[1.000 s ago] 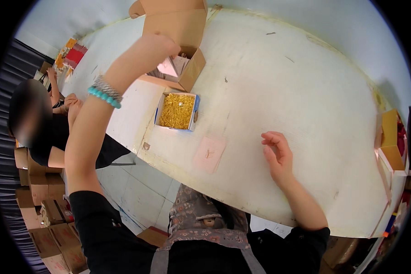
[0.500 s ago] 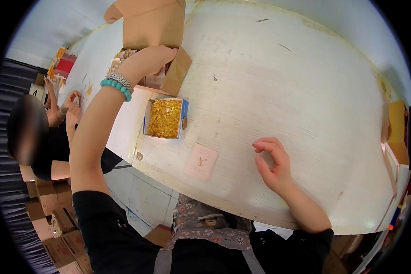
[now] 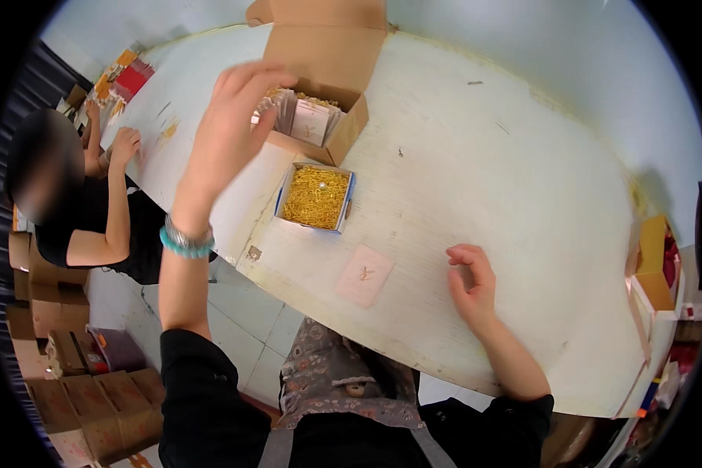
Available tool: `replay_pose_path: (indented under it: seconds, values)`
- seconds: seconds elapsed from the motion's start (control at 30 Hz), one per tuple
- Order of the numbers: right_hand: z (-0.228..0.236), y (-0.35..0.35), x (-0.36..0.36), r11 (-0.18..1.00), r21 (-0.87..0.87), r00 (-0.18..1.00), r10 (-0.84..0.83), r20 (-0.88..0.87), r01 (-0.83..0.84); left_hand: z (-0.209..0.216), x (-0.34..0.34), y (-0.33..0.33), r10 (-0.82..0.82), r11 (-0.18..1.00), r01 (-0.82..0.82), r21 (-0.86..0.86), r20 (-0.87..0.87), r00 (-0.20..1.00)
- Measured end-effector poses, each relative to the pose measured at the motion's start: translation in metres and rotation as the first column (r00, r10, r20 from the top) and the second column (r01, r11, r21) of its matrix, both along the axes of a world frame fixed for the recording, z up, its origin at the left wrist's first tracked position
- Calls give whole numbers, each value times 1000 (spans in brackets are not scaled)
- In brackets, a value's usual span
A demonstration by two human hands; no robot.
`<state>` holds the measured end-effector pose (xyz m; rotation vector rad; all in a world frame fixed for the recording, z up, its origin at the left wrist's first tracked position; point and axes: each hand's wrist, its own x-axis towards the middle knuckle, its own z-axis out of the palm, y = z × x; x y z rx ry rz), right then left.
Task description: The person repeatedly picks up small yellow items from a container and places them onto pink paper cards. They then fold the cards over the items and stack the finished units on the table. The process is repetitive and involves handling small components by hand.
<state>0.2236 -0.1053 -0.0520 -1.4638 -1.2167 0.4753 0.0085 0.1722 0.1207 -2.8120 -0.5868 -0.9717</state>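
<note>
My left hand (image 3: 238,117) is raised beside the near left side of an open cardboard box (image 3: 351,129). Its fingers are stretched out with the thumb apart, and nothing shows in them. Inside the box stand several pale pink cards (image 3: 310,123), some with gold pieces; my fingers cover part of the contents. A small blue-and-white box (image 3: 348,207) full of gold-coloured small pieces (image 3: 312,199) sits just nearer to me. One pale pink card with a gold mark (image 3: 364,274) lies flat by the table's near edge. To its right my right hand (image 3: 476,288) rests with loosely curled fingers, thumb apart, empty.
The white table (image 3: 460,179) has a curved near edge. A co-worker (image 3: 93,210) sits at its left end, near orange and red packs (image 3: 129,78). Cartons (image 3: 101,413) are stacked on the floor at left. A yellow box (image 3: 651,261) stands at the right edge.
My left hand has come out of the cardboard box and is lifted beside its left side, fingers extended. The view has shifted somewhat. My right hand keeps nearly the same pose.
</note>
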Motion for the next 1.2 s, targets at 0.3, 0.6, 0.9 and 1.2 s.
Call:
replay_pose_path:
  seconds: [0.3,0.6,0.9,1.2]
  values:
    - [32,133,-55,981,46,809,129,574,-189,-125,-51,-92,215,899,-82,-430,270,938]
    - [42,186,-90,895,-446,506,396,766,-25,-169,-40,-105,251,911,-80,-404,391,885]
    - [30,175,-85,946,-320,488,307,817,-59,-172,-40,-108,277,890,-56,-452,440,854]
    - [38,165,-73,918,-324,941,295,166,-230,-172,-41,-111,354,864,-89,-495,473,807]
